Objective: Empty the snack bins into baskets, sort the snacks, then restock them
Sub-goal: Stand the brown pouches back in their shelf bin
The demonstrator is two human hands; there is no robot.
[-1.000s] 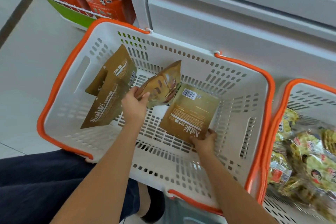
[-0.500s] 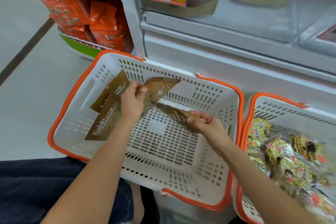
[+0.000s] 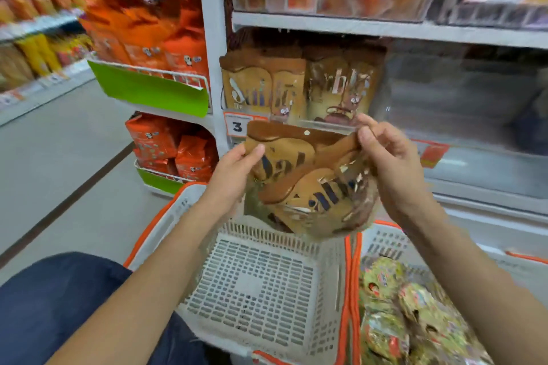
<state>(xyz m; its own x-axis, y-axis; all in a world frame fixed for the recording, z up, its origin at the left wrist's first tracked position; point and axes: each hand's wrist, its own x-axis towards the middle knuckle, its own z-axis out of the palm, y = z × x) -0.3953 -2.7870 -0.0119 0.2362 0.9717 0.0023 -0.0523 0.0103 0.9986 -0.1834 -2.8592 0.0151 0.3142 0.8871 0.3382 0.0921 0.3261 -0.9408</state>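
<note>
Both hands up in front of the shelf bin: left hand (image 3: pixel 237 169) pinches the upper left corner of a bunch of flat tan-and-brown foil snack packets (image 3: pixel 308 184); right hand (image 3: pixel 391 163) grips their upper right edge. White perforated plastic basket with orange rim (image 3: pixel 261 284) sits below the hands (no packets visible inside). Risk: packets overlap loosely, so a lower one could slide out and drop.
</note>
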